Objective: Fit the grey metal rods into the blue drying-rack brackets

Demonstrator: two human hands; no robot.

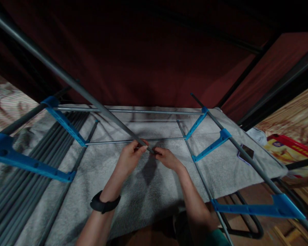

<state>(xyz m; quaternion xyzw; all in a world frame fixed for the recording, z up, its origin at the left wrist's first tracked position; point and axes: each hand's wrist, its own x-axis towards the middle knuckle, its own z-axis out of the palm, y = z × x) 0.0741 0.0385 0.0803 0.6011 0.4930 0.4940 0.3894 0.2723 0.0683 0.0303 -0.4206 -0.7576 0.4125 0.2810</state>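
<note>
A long grey metal tube slants down from the upper left to the middle of the view. Near its lower end, my left hand, with a black band on the wrist, has its fingers wrapped around it. My right hand pinches at the tip of that same tube; anything small between those fingers is hidden. On both sides of my hands stands a frame of grey tubes joined by blue plastic brackets, such as the left bracket and the right bracket. Two thin crossbars, including the rear crossbar, link the sides.
Several loose grey tubes lie side by side on the left of the grey towel-like cloth. A phone rests at the right, near a red and yellow package. Dark red fabric hangs behind.
</note>
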